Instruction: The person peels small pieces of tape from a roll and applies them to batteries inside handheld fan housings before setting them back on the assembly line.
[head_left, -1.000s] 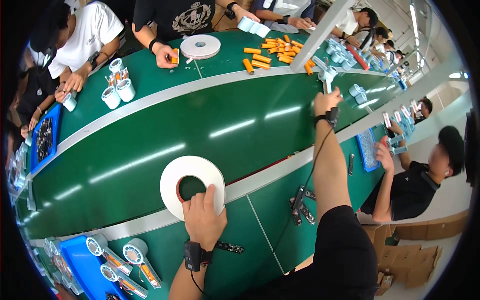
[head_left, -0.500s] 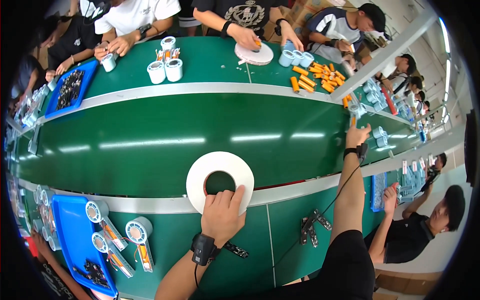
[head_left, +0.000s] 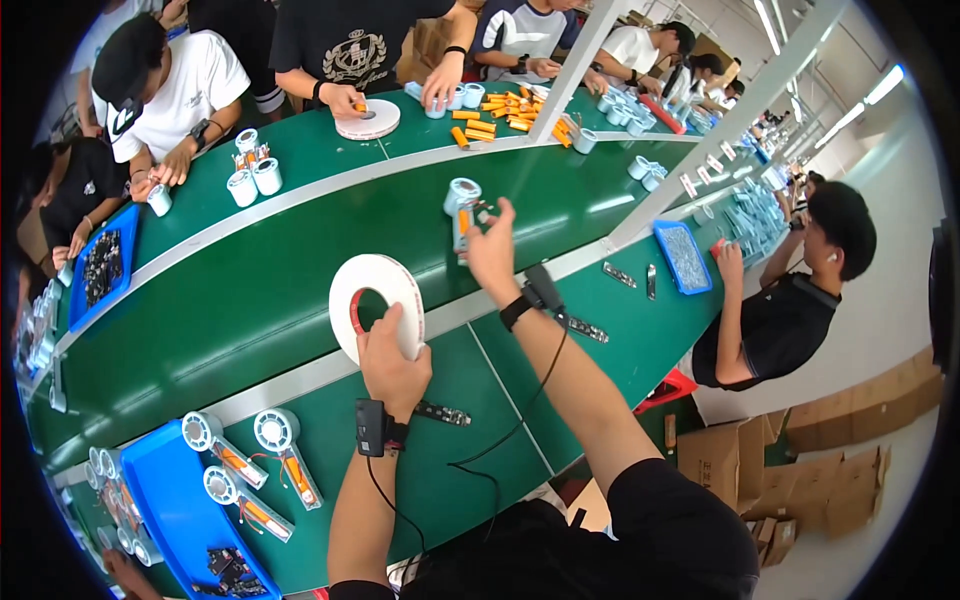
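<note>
My left hand [head_left: 395, 365] grips a wide white roll of tape [head_left: 405, 285], its thumb over the side and fingers at the hole, tilted above the bench edge. Out over the green belt, my right hand [head_left: 492, 258] is closed on a part-built handheld fan [head_left: 463, 192], with a light-blue round head and an orange battery in its open handle. One or more of its fingers stick up. Beside my left wrist lies a narrow black circuit board [head_left: 444, 413]. Several similar open fans [head_left: 275, 430] lie on the bench at the left.
A blue tray [head_left: 165, 480] with dark boards is at lower left. A metal rail [head_left: 290, 385] edges the belt [head_left: 230, 290]; metal posts [head_left: 625, 225] rise at right. Co-workers sit across and to the right. Orange batteries [head_left: 520, 108] lie on the far bench. Cables trail from my wrists.
My right hand has come back from the far right toward me with the fan. The tape roll has tipped more upright in my left hand. The view has swung to the right.
</note>
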